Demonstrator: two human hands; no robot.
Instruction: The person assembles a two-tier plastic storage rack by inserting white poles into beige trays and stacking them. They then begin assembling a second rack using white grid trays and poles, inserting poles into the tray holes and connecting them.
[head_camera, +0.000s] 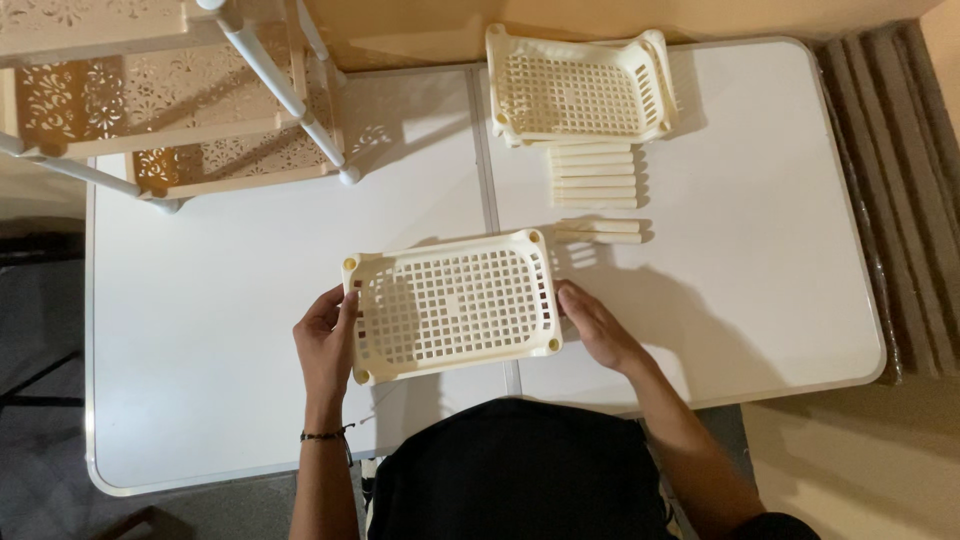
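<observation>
A cream plastic basket tray (452, 305) with a square-grid bottom lies on the white table (220, 330) in front of me. My left hand (325, 340) grips its left short edge. My right hand (597, 325) rests against its right short edge. A second cream tray (578, 92) of the same kind sits at the far side of the table. Below that one lie several short cream tubes (594, 176) in a row, and two more tubes (598, 232) lie just beyond the near tray's right corner.
An assembled tiered shelf rack (180, 90) with perforated cream shelves and white poles stands at the table's far left. Dark ribbed panels (900, 180) lie beside the table's right edge. A seam (486, 170) runs down the table's middle.
</observation>
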